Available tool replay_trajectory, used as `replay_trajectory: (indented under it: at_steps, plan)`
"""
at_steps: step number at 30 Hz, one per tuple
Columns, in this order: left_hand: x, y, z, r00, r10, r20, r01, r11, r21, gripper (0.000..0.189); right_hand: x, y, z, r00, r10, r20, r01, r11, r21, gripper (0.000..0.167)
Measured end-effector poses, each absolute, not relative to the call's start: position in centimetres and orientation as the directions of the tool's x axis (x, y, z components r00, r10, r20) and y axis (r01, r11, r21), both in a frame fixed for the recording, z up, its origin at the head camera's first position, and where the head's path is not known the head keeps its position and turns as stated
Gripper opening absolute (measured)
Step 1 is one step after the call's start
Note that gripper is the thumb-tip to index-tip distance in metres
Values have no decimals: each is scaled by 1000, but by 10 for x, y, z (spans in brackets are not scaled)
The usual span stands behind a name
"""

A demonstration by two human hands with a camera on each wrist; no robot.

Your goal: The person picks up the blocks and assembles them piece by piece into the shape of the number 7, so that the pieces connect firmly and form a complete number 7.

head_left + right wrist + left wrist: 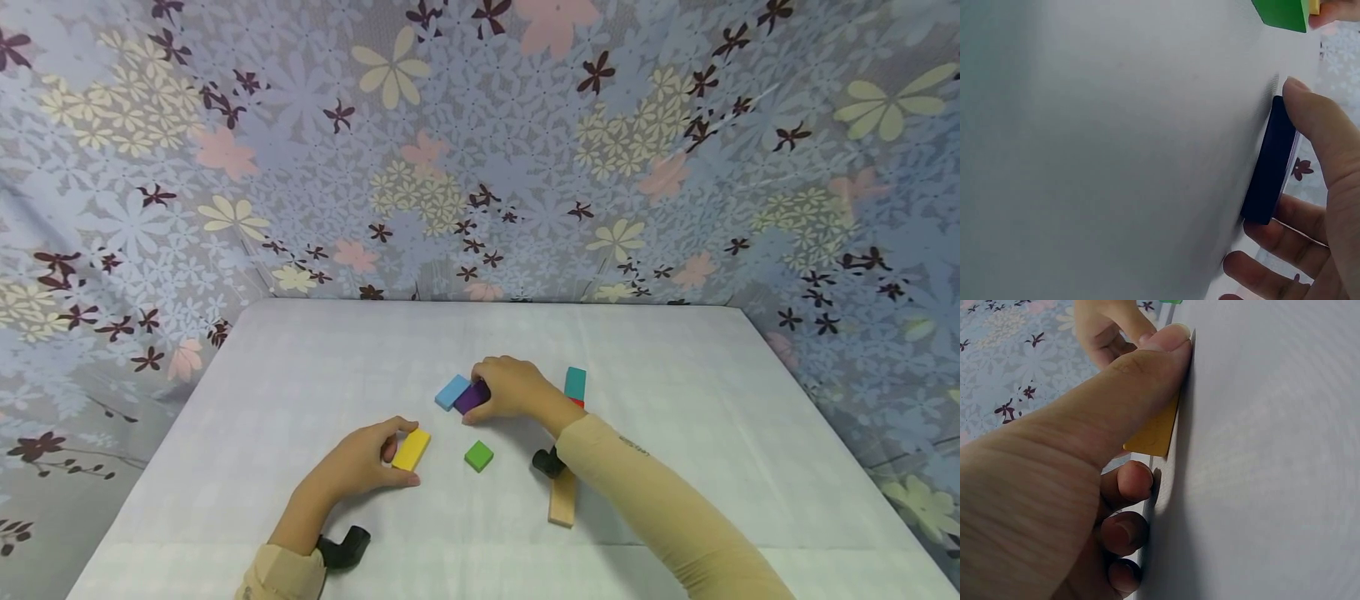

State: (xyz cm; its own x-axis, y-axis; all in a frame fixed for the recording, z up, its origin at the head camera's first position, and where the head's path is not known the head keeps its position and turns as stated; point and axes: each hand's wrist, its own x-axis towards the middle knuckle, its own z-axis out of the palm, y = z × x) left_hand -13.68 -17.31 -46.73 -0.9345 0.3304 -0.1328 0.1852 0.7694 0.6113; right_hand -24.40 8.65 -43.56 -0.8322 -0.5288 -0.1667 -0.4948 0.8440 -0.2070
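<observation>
Spreading beneath the green block (pixel 478 456), the white-covered tabletop (pixel 675 400) looks smooth, with soft shadows near the hands and 1 faint crease running across on the near side of that block. Beyond the block, a floral fabric (pixel 480 125) rises behind the table's far edge; it also hangs to the block's left and right, grey-blue with pale yellow, pink and dark maroon flowers. Left of the green block, the left hand (pixel 363 458) pinches the yellow block (pixel 412 451) between thumb and index finger, its other fingers curled. Just beyond the green block, the right hand (pixel 513 390) grips the purple block (pixel 470 398) by its ends, beside the light blue block (pixel 452 392). Farther right of the green block lie 1 teal block (pixel 575 384), 1 partly hidden red piece (pixel 577 402) and, nearer, 1 wooden block (pixel 562 502).
</observation>
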Motion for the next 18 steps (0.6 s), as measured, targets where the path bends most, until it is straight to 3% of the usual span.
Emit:
replay_trajectory:
  at_steps: [7, 18]
  plan:
    - [-136, -172, -467, -934, 332, -133, 186, 766, 615, 70, -245, 91, -434, -839, -517, -170, -488, 853, -184, 65]
    - [-136, -172, -466, -933, 337, -129, 190, 762, 619, 70, -258, 116, -430, -914, -380, -140, -351, 916, -196, 64]
